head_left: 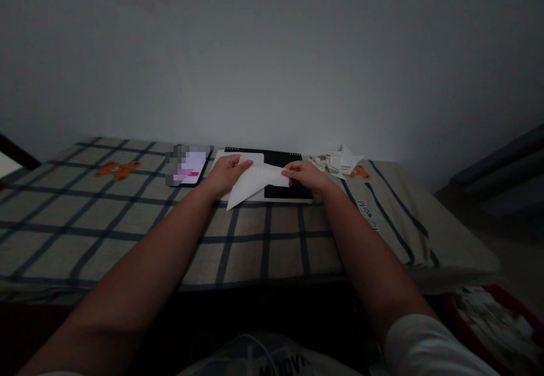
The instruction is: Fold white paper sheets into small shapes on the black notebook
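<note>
A sheet of white paper (258, 178), folded to a pointed shape, is held between my two hands. My left hand (228, 173) pinches its upper left edge, thumb on top. At the other end, my right hand (306, 175) grips the narrow right part between thumb and fingers. One sharp corner of the paper points down toward me. Beneath it lies a notebook (284, 159) with a black cover and white areas, partly hidden by the paper and hands. A heap of folded white paper pieces (338, 161) sits just right of the notebook.
A phone with a lit screen (189, 166) lies left of my left hand. The checked cloth (250, 245) with orange bear prints covers the table, which stands against a grey wall (272, 64). On the floor at lower right, a red container (516, 302) holds pale scraps.
</note>
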Motion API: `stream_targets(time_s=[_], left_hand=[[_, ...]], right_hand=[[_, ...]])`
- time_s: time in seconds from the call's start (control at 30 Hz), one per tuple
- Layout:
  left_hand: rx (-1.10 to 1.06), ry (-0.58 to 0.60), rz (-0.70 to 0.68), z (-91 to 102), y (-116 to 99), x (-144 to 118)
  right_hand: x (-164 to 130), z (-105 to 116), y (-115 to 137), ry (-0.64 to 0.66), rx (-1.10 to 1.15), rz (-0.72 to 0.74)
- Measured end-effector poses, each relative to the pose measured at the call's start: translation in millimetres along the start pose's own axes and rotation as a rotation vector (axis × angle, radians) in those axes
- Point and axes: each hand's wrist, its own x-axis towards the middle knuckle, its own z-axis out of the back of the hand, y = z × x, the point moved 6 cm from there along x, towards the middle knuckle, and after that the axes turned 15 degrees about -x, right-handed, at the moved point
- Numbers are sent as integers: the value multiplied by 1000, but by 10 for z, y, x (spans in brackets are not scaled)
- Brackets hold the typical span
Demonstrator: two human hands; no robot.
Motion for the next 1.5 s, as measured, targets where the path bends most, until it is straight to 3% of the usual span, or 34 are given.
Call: stream_targets(time_s=[0.17,0.33,0.63,0.8,1.23,1.5], left_hand=[[115,-5,-37,-15,-83,-37],[178,67,-37,-123,-116,-71],[190,88,-54,-177,-133,-93],[136,27,-20,-109,-93,-74],[105,1,-14,-14,-83,-53],[100,-28,-39,59,-67,-30]], right_hand=[[-11,-65,39,-5,-70,-34],[15,-127,131,-82,-200,22],[16,-101,150,-62,-198,50],[21,-51,111,-61,-116,57],[-22,-15,85,32,51,9],[-38,-20,-28,59,257,-113]])
